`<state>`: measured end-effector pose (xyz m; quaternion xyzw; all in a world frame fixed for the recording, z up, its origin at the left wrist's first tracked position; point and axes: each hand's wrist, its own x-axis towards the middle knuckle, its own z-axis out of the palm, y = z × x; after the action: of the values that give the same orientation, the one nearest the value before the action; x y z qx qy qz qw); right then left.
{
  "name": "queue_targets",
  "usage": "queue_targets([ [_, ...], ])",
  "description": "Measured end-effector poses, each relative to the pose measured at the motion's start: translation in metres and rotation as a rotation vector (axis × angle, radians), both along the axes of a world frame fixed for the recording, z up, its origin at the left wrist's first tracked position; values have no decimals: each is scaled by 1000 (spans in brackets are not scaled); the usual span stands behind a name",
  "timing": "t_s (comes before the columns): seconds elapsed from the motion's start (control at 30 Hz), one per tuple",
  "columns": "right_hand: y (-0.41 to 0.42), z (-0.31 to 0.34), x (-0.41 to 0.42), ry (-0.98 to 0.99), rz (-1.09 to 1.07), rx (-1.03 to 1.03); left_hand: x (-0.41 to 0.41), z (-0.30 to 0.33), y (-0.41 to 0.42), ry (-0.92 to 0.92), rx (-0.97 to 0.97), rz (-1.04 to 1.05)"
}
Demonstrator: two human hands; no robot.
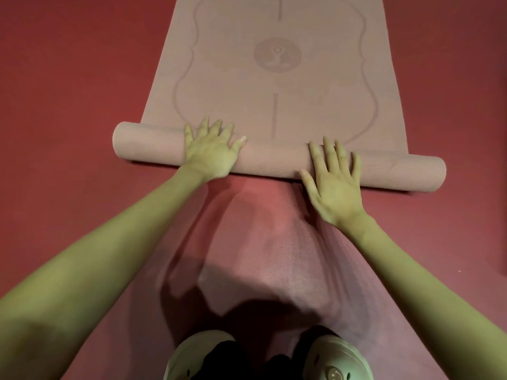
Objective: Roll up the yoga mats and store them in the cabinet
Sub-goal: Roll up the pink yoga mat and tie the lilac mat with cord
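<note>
A pale pink yoga mat (274,78) with a printed outline and a round emblem lies flat on the floor, stretching away from me. Its near end is wound into a roll (274,160) that runs across the view, slightly slanted. My left hand (212,150) lies on the roll's left part, fingers spread and straight. My right hand (333,179) presses flat on the roll right of centre, fingers straight and its thumb against the roll's near side.
The floor (68,91) around the mat is red. A lighter, ribbed pink strip of flooring (274,256) runs from the roll back to my feet. My two light shoes (337,360) stand at the bottom edge.
</note>
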<state>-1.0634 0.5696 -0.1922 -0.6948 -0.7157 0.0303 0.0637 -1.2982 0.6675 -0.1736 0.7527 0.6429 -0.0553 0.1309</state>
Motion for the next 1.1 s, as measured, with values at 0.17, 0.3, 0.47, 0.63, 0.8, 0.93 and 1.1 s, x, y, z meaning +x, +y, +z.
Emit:
queue_targets([
  [0.17,19,-5,10,-4,31,-15,-2,-6,-8,-12,152,-35],
  [0.3,47,5,19,-3,68,-86,-15,-17,-20,41,356,-202],
  [0.47,63,6,30,-127,183,-111,-17,-18,6,120,290,-239],
  [0.63,78,20,32,-118,189,-186,-14,-4,22,188,284,-387],
  [0.8,69,31,34,-69,191,-235,-15,8,13,187,307,-446],
  [0.93,42,39,34,-34,205,-303,-19,8,-17,145,304,-473],
  [1.1,1,44,32,-5,240,-381,-26,11,-66,117,245,-422],
])
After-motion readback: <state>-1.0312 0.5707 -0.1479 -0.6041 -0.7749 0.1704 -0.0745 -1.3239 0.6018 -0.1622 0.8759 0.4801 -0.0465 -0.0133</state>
